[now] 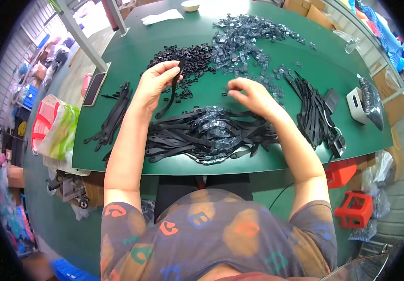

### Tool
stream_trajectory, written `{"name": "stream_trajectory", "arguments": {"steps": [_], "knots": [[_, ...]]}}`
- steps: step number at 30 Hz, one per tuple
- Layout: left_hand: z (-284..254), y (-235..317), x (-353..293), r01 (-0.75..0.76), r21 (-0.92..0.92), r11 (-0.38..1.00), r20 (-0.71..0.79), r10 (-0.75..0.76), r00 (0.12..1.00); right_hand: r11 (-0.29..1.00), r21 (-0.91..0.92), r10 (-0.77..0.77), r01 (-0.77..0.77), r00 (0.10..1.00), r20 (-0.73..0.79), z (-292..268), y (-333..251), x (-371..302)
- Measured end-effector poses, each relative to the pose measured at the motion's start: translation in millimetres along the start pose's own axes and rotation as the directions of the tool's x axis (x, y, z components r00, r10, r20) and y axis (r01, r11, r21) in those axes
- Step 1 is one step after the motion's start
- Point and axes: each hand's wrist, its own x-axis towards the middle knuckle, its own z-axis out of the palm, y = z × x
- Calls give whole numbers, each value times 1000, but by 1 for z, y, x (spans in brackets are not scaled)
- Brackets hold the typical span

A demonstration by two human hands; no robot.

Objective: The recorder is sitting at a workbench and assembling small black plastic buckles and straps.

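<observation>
My left hand (157, 83) pinches a thin black strap (171, 97) near its upper end, and the rest hangs down in a curve. To the right, my right hand (252, 96) hovers over the table with its fingers curled together; whatever they may hold is too small to make out. Beyond my left hand lies a heap of small black plastic clips (195, 58). A wider heap of clear plastic clips (239, 40) spreads behind my right hand. Between my forearms rests a pile of black straps (174, 140) with clear clips (211, 126) clustered along their middle.
Loose black straps lie in bundles at the left (116, 114) and right (310, 112) of the green table (131, 51). A phone (94, 89) sits by the left edge. At the right are a white box-shaped device (356, 105) and a black bag (371, 103); red stools (354, 208) stand below.
</observation>
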Motion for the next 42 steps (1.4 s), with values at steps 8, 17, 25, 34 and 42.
{"name": "stream_trajectory", "arguments": {"steps": [8, 17, 25, 34, 42], "knots": [[58, -9, 14, -90, -70, 994, 206, 103, 973, 401, 910, 200, -105, 979, 24, 4, -4, 17], [84, -30, -9, 6, -12, 1000, 280, -3, 960, 193, 951, 410, -240, 901, 144, 18, -5, 4], [95, -34, -17, -1, -15, 1000, 322, 6, 947, 178, 966, 477, -185, 875, 80, 22, -16, 0], [95, -37, -21, -13, 7, 1000, 307, 11, 952, 205, 960, 456, -190, 886, 78, 29, -23, -4], [98, -43, -22, -59, 26, 998, 267, 50, 962, 196, 966, 466, -170, 883, 61, 33, -22, -3]]}}
